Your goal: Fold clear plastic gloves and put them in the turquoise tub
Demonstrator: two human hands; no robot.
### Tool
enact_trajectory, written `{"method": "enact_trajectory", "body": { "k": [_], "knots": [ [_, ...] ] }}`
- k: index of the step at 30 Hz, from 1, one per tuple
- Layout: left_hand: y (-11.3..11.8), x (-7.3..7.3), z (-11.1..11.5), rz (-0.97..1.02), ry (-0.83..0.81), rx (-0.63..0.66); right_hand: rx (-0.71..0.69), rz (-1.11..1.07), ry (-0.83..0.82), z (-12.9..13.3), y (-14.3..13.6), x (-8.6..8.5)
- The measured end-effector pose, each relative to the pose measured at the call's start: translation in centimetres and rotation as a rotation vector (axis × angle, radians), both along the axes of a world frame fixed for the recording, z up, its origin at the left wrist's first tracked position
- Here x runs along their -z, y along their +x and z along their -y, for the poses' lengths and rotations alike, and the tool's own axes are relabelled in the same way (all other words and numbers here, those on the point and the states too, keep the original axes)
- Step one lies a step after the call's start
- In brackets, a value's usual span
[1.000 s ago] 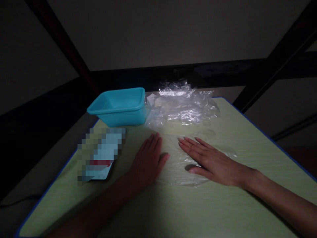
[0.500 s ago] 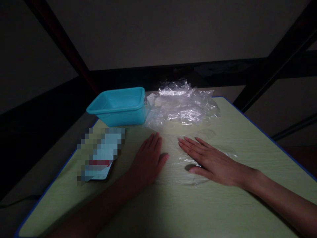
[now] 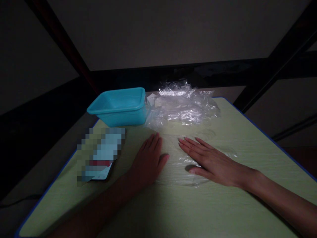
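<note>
Clear plastic film (image 3: 187, 160) lies flat in my head view, spanning between my left hand (image 3: 147, 162), fingers nearly together, and right hand (image 3: 219, 163), fingers slightly spread; both touch it, its long axis unclear.

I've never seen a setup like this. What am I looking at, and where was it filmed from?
There's no robot here, just a person's bare hands. Every picture comes from one camera worn on the head, looking forward and down. The left hand and right hand rest flat over a thin clear plastic sheet on a green table. Beyond are a blue tub and crumpled clear plastic; a partly blurred phone-like device lies at left. Neither hand grips anything.
</note>
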State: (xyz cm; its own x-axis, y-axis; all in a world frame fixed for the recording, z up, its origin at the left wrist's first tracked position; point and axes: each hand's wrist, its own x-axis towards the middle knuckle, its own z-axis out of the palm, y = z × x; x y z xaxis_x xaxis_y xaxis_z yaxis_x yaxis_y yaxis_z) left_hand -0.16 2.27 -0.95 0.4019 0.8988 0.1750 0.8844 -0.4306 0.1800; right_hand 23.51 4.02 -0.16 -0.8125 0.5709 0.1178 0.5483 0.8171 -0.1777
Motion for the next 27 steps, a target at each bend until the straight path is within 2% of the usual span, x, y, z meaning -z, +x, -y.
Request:
{"method": "enact_trajectory", "body": {
  "k": [17, 27],
  "knots": [
    [0.08, -0.31, 0.05, -0.039, -0.023, 0.0, 0.011, 0.079, -0.003, 0.1, -0.22, -0.57],
    [0.19, -0.18, -0.02, -0.039, -0.016, -0.007, 0.007, 0.049, 0.015, -0.05, -0.2, -0.27]
  ]
}}
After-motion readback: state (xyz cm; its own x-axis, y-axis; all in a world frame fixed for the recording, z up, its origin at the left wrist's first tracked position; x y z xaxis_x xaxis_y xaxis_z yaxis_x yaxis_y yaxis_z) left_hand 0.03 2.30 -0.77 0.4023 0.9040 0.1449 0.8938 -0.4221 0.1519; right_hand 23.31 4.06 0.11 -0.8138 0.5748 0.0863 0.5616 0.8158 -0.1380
